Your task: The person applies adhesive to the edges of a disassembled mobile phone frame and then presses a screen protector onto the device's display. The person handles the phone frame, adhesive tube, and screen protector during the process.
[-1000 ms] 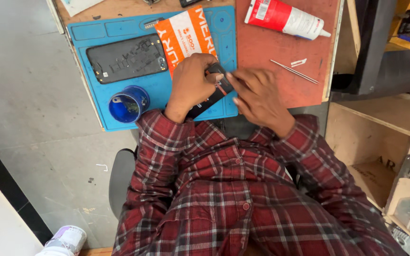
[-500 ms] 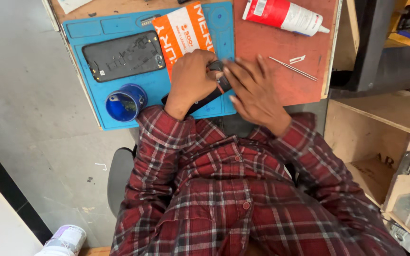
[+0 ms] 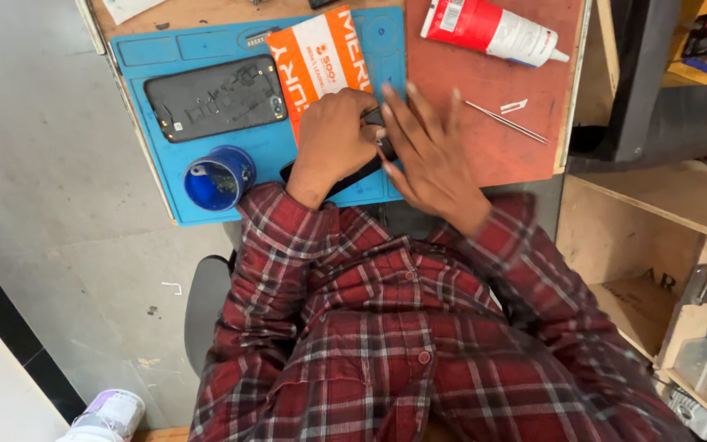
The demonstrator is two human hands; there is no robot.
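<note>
1. Two hands: left hand [image 3: 333, 139], right hand [image 3: 427, 151].
2. One blue work mat [image 3: 165, 61].
3. One opened phone body [image 3: 216, 98].
4. One blue cup [image 3: 218, 177].
5. One orange-and-white packet [image 3: 317, 61].
6. One red-and-white tube [image 3: 488, 29].
7. One pair of tweezers [image 3: 505, 121].

A repair workshop is showing here: an opened phone [image 3: 216, 98] is lying on the blue repair mat [image 3: 157, 164], tweezers [image 3: 505, 121] sitting right of it.
</note>
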